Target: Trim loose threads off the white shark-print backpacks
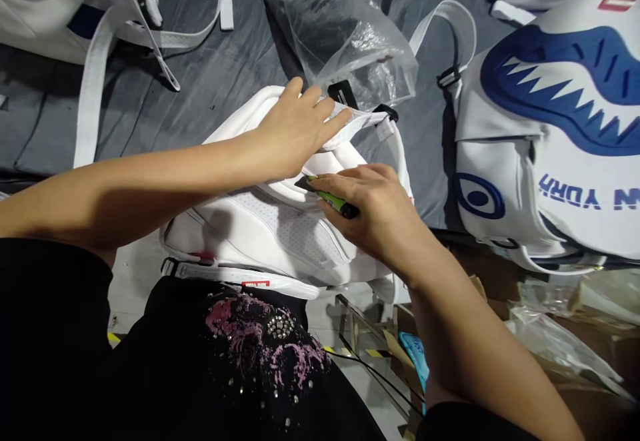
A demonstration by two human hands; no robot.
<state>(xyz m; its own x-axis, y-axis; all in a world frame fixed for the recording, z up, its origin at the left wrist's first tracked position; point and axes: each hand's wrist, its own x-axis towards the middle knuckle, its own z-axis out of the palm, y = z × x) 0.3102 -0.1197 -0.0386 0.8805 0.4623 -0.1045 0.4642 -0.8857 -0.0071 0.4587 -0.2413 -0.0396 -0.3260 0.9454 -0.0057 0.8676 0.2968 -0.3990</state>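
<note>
A white backpack lies back-side up at the table's near edge, against my body. My left hand rests flat on its upper part, fingers together and stretched toward the top handle. My right hand is closed around a small green and black tool, whose tip touches the backpack's padded panel just below my left hand. A black hang tag sticks out near the backpack's top.
A crumpled clear plastic bag lies behind the backpack. A white and blue shark-face backpack sits at the right, another white and blue bag with long straps at the far left. Cardboard and plastic wrapping lie low right.
</note>
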